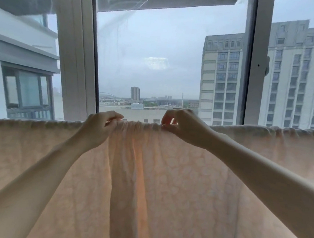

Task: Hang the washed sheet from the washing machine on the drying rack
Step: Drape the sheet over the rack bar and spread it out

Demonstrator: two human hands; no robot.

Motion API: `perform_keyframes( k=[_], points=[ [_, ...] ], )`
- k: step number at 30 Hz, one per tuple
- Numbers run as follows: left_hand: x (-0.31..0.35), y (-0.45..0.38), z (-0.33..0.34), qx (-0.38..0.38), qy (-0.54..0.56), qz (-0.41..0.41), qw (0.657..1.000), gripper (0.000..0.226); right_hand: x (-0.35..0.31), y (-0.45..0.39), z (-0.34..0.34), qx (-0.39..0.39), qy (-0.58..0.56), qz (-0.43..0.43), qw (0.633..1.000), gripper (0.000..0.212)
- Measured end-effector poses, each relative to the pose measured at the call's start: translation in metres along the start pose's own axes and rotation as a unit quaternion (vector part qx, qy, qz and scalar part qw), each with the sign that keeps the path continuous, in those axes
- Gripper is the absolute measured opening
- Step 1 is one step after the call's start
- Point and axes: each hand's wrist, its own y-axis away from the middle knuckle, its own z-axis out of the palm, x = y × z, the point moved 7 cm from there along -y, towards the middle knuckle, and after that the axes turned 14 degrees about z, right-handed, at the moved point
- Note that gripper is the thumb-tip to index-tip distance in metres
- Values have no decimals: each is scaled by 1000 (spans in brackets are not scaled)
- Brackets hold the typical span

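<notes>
Window [168,51] with tower blocks fills twelve o'clock; the pink sheet [166,184] hangs draped below it, rack hidden. Left hand [100,126] and right hand [179,127] each pinch the bunched top fold. Advisable: draw the gathers outward evenly.

I see a high-rise home: a sheet [158,174] hangs before a window [167,60] facing apartment blocks [292,78].

One sheet [166,184] is hanging across the view, its top edge running from the left edge to the right edge. Two hands are showing: the left hand [99,128] and the right hand [181,126], both pinching that top edge. One window [78,57] is standing behind.
</notes>
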Motion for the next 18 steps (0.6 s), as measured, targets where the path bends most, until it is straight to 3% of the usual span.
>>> perform_keyframes(
  k=[4,9,14,16,18],
  points=[
    [-18,12,-9,-11,-7,-18,1000,26,4,-5,2,29,6,8,1000,6],
    [-16,11,-23,45,-45,4,998,11,7,1,-5,44,80,17,996,12],
    [-40,28,-43,111,-124,-72,983,11,75,8,-40,33,174,168,970,13],
    [-36,27,-38,109,-92,-72,987,9,83,10,-46,11,201,201,959,11],
    [-20,17,-22,78,-13,-39,996,9,68,6,-43,6,163,175,971,6]
  ],
)
